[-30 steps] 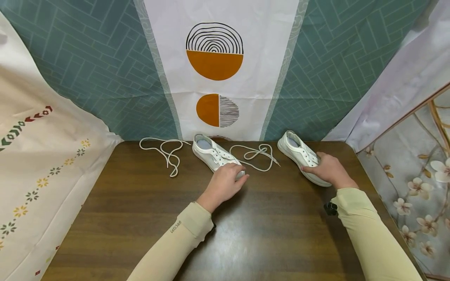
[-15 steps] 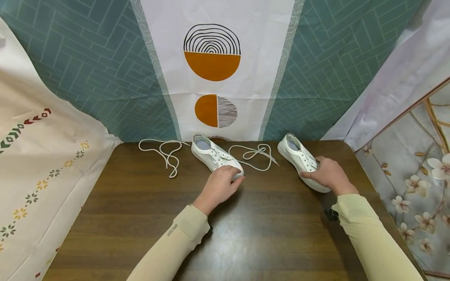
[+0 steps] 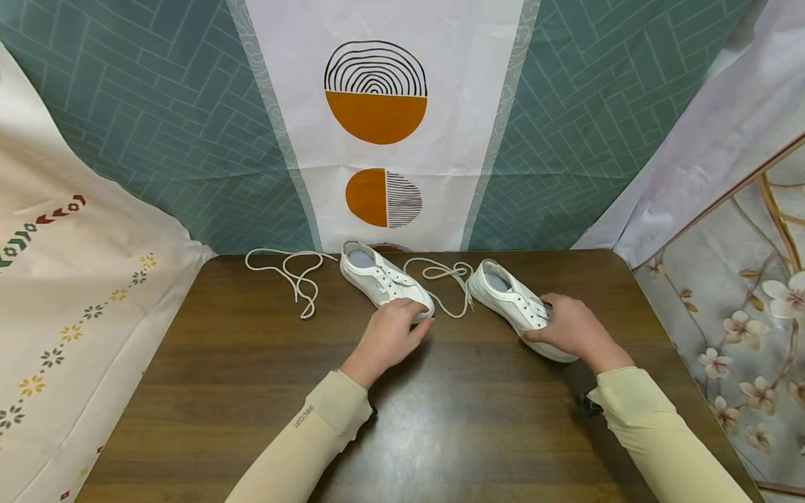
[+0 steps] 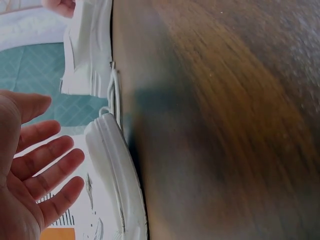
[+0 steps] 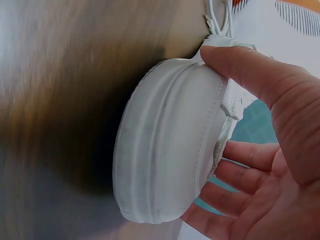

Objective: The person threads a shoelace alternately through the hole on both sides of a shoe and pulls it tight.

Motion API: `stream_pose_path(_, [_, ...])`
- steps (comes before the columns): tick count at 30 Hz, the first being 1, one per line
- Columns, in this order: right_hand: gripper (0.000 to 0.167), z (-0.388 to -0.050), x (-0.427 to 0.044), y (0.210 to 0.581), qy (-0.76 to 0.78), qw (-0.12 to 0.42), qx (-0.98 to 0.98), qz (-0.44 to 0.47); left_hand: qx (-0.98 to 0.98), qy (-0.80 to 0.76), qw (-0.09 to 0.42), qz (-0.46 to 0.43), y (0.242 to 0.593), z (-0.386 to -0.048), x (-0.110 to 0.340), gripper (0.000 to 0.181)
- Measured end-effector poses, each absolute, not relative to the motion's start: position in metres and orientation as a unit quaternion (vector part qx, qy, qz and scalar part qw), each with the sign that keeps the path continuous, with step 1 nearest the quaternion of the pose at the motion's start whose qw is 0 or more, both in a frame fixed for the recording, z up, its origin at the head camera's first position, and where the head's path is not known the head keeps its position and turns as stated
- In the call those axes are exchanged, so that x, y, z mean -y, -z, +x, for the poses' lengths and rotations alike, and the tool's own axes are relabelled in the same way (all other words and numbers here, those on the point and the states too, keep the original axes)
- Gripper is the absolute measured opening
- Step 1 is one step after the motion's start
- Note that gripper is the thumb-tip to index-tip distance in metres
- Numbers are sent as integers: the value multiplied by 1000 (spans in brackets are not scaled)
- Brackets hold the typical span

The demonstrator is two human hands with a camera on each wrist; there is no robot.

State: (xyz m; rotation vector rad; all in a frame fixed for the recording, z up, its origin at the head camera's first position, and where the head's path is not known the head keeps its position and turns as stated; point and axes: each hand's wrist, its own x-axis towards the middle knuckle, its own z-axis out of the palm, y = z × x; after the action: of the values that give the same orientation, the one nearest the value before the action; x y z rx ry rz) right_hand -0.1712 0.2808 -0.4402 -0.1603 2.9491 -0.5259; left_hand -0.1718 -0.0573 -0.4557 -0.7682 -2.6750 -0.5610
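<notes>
A white lace-up shoe (image 3: 506, 300) lies slanted on the right of the table. My right hand (image 3: 575, 332) holds it by the toe; in the right wrist view the thumb is on one side of the shoe (image 5: 172, 145) and curled fingers are on the other. A matching shoe (image 3: 397, 283) rests near the back middle, its eyelets unlaced. Above its toe is my left hand (image 3: 388, 340). Seen from the left wrist, that hand (image 4: 35, 170) has its fingers spread and relaxed, apart from the shoe (image 4: 110, 165).
One loose white shoelace (image 3: 295, 281) curls left of the middle shoe. Another shoelace (image 3: 462, 273) lies between the two shoes, its end beside the right shoe's heel. Patterned cloths (image 3: 239, 140) hang around the brown wooden table (image 3: 251, 363).
My right hand has slid the right shoe leftward and nearer to me, so its heel now meets the shoelace between the shoes. My left hand has stayed nearly still.
</notes>
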Motion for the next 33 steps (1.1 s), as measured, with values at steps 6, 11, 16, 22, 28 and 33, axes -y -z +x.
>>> stream_pose_path(6, [90, -166, -256, 441, 177, 63, -979, -78, 932, 199, 149, -265, 454, -171, 61, 21])
stream_pose_path(11, [87, -162, -238, 441, 171, 50, -981, -83, 933, 200, 147, -262, 455, -171, 63, 23])
stream_pose_path(16, [85, -160, -230, 441, 167, 49, -983, -60, 931, 203, 152, -262, 455, -172, 63, 22])
stream_pose_path(22, [85, -156, -228, 439, 166, 46, -984, -36, 934, 196, 152, -257, 451, -174, 58, 22])
stream_pose_path(28, [86, -152, -227, 439, 162, 38, -986, -26, 927, 145, 180, -295, 450, -184, 43, 18])
stream_pose_path(33, [86, -151, -226, 442, 161, 38, -986, -28, 927, 44, 162, -336, 460, -198, 34, 18])
